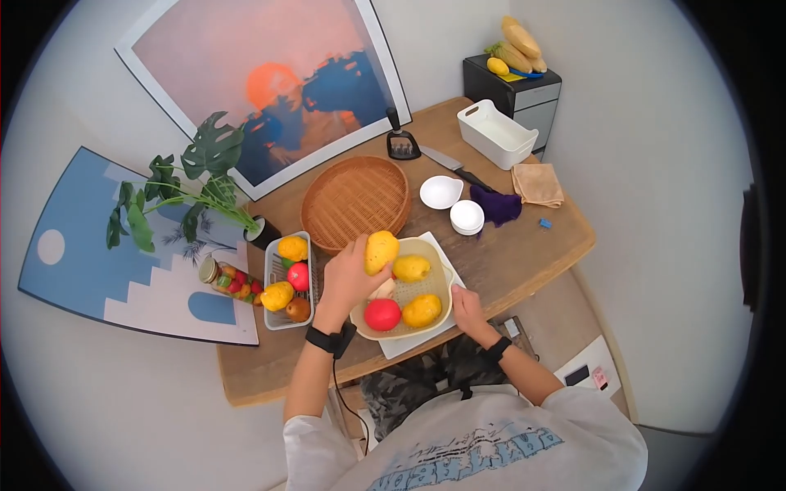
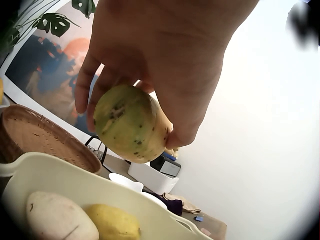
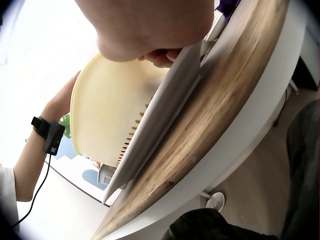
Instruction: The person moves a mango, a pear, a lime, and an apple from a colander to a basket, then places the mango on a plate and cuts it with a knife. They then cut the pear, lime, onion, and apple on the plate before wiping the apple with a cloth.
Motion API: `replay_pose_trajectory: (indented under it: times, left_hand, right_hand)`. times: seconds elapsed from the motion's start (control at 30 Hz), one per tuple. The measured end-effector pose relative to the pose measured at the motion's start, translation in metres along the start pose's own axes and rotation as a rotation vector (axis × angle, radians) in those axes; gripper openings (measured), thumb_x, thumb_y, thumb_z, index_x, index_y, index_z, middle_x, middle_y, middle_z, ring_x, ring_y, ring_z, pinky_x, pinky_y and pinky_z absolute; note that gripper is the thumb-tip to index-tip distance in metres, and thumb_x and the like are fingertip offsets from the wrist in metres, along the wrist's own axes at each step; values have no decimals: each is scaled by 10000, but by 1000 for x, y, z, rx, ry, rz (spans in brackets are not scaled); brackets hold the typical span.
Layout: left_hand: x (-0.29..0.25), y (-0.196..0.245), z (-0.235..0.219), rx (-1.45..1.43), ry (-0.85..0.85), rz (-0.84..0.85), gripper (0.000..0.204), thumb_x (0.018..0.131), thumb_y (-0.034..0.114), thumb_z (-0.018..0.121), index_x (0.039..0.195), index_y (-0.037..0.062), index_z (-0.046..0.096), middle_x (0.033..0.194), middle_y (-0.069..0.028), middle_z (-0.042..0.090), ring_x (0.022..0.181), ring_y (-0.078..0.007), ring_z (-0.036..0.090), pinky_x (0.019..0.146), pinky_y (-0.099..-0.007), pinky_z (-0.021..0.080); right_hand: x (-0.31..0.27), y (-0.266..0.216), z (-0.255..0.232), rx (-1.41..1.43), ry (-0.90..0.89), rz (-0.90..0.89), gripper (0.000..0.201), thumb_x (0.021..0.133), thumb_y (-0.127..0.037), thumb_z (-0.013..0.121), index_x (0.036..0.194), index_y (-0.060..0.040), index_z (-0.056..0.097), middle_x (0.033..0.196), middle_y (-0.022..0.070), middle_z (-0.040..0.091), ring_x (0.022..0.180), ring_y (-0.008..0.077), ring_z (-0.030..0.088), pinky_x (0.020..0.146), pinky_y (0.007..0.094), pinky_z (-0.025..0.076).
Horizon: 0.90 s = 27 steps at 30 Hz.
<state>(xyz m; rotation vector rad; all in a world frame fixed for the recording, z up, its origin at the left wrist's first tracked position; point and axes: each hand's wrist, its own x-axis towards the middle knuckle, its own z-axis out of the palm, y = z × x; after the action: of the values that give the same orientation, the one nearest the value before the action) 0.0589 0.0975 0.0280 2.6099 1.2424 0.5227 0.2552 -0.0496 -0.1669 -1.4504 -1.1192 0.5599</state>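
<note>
My left hand point(image 1: 348, 274) grips a yellow-green papaya point(image 2: 132, 125) with dark spots, thumb on one side and fingers on the other. It is raised over a cream basket point(image 1: 399, 334) with a perforated bottom. Inside lie two yellow fruits, one of them a spotted yellow fruit point(image 1: 422, 310), plus a red round fruit point(image 1: 382, 315) and a pale oval one point(image 2: 61, 216). The basket stands on a white board point(image 1: 397, 347). At its right end, my right hand point(image 1: 469, 311) holds the basket by the rim, fingers curled in beside the basket wall in the right wrist view.
A grey basket point(image 1: 268, 296) of fruit and a jar point(image 1: 232, 280) stand left. Behind are a round wicker tray point(image 1: 356, 200), a knife point(image 1: 458, 168) and white bowls point(image 1: 467, 216). A white bin point(image 1: 497, 133) and a tan cloth point(image 1: 537, 185) lie at the right.
</note>
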Motion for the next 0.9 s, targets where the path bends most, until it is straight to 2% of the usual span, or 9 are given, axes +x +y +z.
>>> replay_pose_trajectory:
  times: [0.17, 0.27, 0.37, 0.4, 0.5, 0.57, 0.67, 0.77, 0.9]
  left_hand:
    - [4, -18, -3, -8, -1, -12, 687, 798, 381, 787, 1321, 7, 548, 1199, -237, 661, 1070, -399, 660, 890, -450, 546]
    - [33, -32, 0, -36, 305, 123, 665, 818, 295, 776, 1351, -6, 518, 1182, -256, 630, 1099, -421, 616, 931, -471, 516]
    - [44, -24, -5, 41, 459, 118, 639, 841, 204, 744, 1387, -12, 492, 1268, -264, 564, 1185, -434, 530, 1024, -483, 445]
    - [38, -15, -6, 32, 444, 104, 657, 843, 149, 729, 1422, -12, 462, 1315, -247, 522, 1215, -419, 491, 1047, -484, 414]
    - [7, -3, 5, 41, 375, 201, 603, 832, 179, 741, 1359, -10, 520, 1273, -220, 559, 1179, -401, 520, 977, -481, 442]
    - [-28, -5, 20, 49, 81, 179, 539, 809, 221, 761, 1283, 32, 588, 1202, -172, 590, 1126, -363, 543, 936, -476, 428]
    - [-75, -10, 47, 123, -104, 256, 530, 790, 246, 777, 1272, 95, 615, 1174, -138, 623, 1082, -330, 578, 936, -457, 404]
    - [-95, -10, 55, 184, -135, 191, 543, 778, 284, 784, 1269, 122, 618, 1117, -119, 634, 1068, -304, 582, 965, -455, 372]
    - [-92, -20, 64, 275, -203, 129, 611, 710, 362, 830, 1226, 112, 621, 1091, -120, 642, 1050, -306, 588, 945, -469, 384]
  right_hand:
    - [0, 3, -2, -43, -6, -2, 398, 1072, -268, 423, 855, 31, 571, 764, 298, 560, 754, 499, 573, 650, 483, 458]
    - [-1, 2, 0, -29, 1, -8, 402, 1072, -274, 423, 860, 33, 574, 769, 297, 562, 758, 501, 572, 651, 484, 459]
    - [-2, -1, -4, -52, -17, -3, 408, 1073, -280, 421, 862, 34, 574, 780, 297, 565, 764, 504, 568, 650, 483, 459]
    - [-2, -2, -6, -57, -27, -3, 410, 1073, -281, 420, 862, 35, 574, 785, 297, 566, 766, 506, 565, 649, 482, 459]
    - [-2, -3, -6, -45, -23, -8, 422, 1075, -277, 422, 844, 45, 569, 779, 297, 555, 741, 498, 544, 641, 468, 455]
    - [-1, -2, -4, -24, -10, -36, 431, 1078, -257, 422, 818, 60, 555, 740, 296, 530, 676, 474, 517, 633, 448, 449]
    - [-2, -2, -4, -20, -8, -42, 423, 1078, -254, 419, 847, 64, 574, 764, 306, 552, 712, 496, 542, 639, 453, 457]
    - [-2, -3, -4, -51, -8, -23, 421, 1077, -252, 417, 863, 67, 589, 781, 314, 569, 738, 503, 572, 647, 459, 465]
    - [-2, -6, -4, -50, -7, 3, 424, 1069, -281, 424, 845, 39, 589, 804, 300, 579, 780, 510, 564, 651, 491, 462]
